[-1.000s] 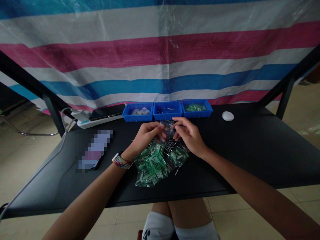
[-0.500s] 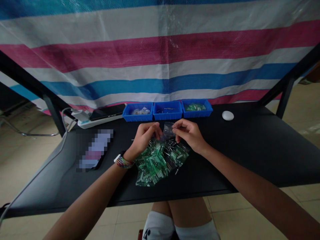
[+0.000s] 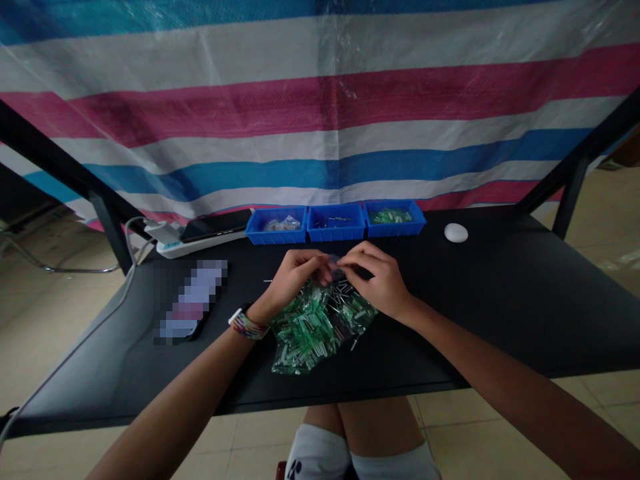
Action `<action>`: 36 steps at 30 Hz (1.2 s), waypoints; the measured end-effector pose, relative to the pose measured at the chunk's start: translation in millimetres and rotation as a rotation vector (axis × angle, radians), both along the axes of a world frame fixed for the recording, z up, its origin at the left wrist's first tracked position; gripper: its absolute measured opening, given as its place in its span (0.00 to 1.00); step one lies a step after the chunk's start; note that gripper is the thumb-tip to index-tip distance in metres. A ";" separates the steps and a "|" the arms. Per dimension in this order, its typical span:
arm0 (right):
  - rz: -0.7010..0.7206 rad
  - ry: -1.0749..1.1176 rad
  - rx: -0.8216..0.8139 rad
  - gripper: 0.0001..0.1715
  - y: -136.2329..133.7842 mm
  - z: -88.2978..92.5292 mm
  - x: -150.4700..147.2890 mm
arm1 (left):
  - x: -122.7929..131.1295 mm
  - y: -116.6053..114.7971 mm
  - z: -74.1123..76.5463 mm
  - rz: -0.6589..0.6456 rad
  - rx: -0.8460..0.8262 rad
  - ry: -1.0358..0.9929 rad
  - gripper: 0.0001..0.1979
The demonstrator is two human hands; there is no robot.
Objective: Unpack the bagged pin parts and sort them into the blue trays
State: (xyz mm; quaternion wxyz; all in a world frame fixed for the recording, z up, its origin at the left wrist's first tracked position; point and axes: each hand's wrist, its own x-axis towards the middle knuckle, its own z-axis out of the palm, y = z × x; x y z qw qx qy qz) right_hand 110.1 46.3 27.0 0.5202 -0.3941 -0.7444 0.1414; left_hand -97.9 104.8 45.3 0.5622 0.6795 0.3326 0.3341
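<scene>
Between my two hands is a small clear plastic bag (image 3: 334,265), largely hidden by the fingers. My left hand (image 3: 300,272) is closed on its left side. My right hand (image 3: 376,275) pinches it from the right, thumb and fingertips together. Just below the hands lies a heap of small clear bags filled with green plastic pieces (image 3: 305,333). Loose metal pins (image 3: 342,291) lie among them, and another bag of green pieces (image 3: 359,311) sits under my right hand. What the held bag contains is too small to tell.
Three blue bins stand along the back: one with clear bags (image 3: 276,236), one with metal pins (image 3: 336,233), one with green pieces (image 3: 394,228). A phone (image 3: 193,303) and a power strip (image 3: 173,249) with a cable are at left. A white oval object (image 3: 456,233) lies right.
My right hand has moved left toward my left hand, and its fingertips now cover more of the small clear bag. The bags and pins below look the same.
</scene>
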 end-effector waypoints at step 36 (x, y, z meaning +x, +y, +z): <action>0.281 -0.161 -0.179 0.08 -0.1 -9.1 -9.0 | -35.7 53.7 -14.9 0.528 -0.065 -0.229 0.19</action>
